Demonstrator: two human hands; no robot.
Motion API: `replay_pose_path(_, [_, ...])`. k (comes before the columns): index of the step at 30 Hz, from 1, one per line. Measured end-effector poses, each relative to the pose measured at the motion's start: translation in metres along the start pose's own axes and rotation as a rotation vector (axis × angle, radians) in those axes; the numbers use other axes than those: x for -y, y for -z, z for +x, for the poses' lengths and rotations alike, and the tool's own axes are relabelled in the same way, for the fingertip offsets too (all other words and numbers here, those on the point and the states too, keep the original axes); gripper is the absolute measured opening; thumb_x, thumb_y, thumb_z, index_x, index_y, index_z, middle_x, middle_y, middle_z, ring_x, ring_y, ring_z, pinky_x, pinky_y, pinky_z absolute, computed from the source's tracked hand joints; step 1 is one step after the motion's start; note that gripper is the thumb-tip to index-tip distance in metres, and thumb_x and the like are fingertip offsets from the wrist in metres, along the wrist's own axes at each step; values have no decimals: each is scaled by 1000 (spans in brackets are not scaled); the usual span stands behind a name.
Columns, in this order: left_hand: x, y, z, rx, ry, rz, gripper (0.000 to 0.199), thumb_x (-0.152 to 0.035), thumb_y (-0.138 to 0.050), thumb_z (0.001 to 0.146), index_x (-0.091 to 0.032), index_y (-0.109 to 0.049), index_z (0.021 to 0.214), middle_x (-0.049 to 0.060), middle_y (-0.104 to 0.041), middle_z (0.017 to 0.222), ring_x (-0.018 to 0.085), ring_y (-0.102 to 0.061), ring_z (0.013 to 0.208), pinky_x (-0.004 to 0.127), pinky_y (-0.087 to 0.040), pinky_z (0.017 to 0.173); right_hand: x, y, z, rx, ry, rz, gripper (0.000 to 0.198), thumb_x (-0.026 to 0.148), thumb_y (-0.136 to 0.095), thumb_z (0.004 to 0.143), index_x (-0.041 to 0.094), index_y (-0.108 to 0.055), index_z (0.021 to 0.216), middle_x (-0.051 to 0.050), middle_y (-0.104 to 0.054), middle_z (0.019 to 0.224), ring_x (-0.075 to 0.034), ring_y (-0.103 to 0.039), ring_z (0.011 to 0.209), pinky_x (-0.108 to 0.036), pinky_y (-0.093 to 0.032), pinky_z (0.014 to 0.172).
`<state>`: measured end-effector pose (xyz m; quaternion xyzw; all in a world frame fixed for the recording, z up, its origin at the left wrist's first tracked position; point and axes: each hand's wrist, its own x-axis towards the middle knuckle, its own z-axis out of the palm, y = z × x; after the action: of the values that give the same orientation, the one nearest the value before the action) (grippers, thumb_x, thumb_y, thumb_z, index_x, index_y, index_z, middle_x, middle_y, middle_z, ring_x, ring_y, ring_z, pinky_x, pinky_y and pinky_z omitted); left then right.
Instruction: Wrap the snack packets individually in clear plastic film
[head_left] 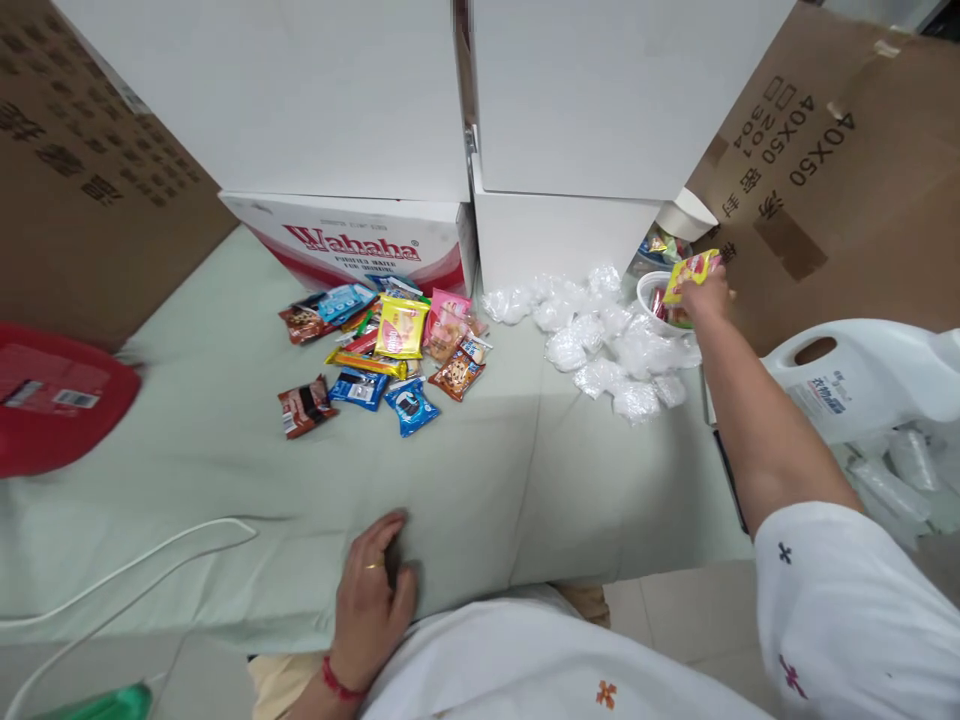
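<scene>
Over a round white tub [649, 292] at the right, my right hand [708, 292] grips a small yellow snack packet [691, 272] with pink print. Other wrapped snacks show inside the tub. My left hand [373, 585], with a ring and a red bracelet, rests by the table's near edge, its fingers loosely bent, thumb apart and no object in it. Beyond it lies a loose pile of snack packets: a yellow one [401, 327], a pink one [448, 318], blue ones [412, 406] and brown ones [306, 407].
Clumped clear plastic wrap [592, 340] lies left of the tub. White boards and a Wahaba carton [367, 245] stand at the back, brown cardboard [840, 170] at the right. A white jug [862, 375] is near my right arm; a red object [60, 400] and white cable [150, 555] lie left.
</scene>
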<state>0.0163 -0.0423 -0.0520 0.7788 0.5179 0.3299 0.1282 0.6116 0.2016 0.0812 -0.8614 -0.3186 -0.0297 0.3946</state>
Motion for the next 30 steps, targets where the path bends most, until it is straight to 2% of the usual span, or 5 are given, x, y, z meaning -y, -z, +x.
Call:
replay_pose_path(5, [-6, -5, 3, 17, -147, 138, 41, -8, -48, 83, -18, -57, 122, 14, -68, 116, 28, -65, 105, 43, -52, 92, 11, -32, -1, 240, -99, -284, 44, 25, -54, 96, -6, -61, 126, -32, -58, 133, -35, -39, 136, -54, -30, 106])
replay_pose_path(17, [-15, -7, 10, 35, -190, 271, 26, -10, -50, 88, -18, -61, 110, 12, -69, 109, 28, -62, 104, 41, -47, 91, 7, -32, -25, 108, 306, -554, 51, 35, -38, 103, 3, -57, 138, -29, -39, 152, -39, -16, 148, -70, -16, 114])
replay_pose_path(20, [-17, -7, 10, 34, -185, 251, 26, -9, -50, 88, -18, -62, 109, 11, -69, 109, 27, -63, 104, 41, -47, 91, 32, -36, -51, 24, 621, -368, 45, 26, -43, 99, 10, -58, 138, -23, -45, 148, -37, -30, 140, -62, -26, 113])
replay_pose_path(24, [-17, -8, 10, 24, -175, 251, 27, -9, -50, 87, -18, -63, 109, 12, -69, 109, 28, -62, 106, 42, -47, 92, 67, -60, -94, 413, 1083, -291, 44, 14, -51, 92, 20, -63, 134, -15, -50, 148, -33, -39, 134, -52, -36, 108])
replay_pose_path(30, [-12, -4, 2, 17, -96, 28, 26, -11, -50, 90, -20, -64, 109, 9, -70, 109, 25, -63, 106, 41, -49, 94, 84, -53, -159, 309, 775, 15, 21, 25, -57, 94, 16, -70, 107, -13, -66, 111, -28, -55, 103, -42, -45, 91])
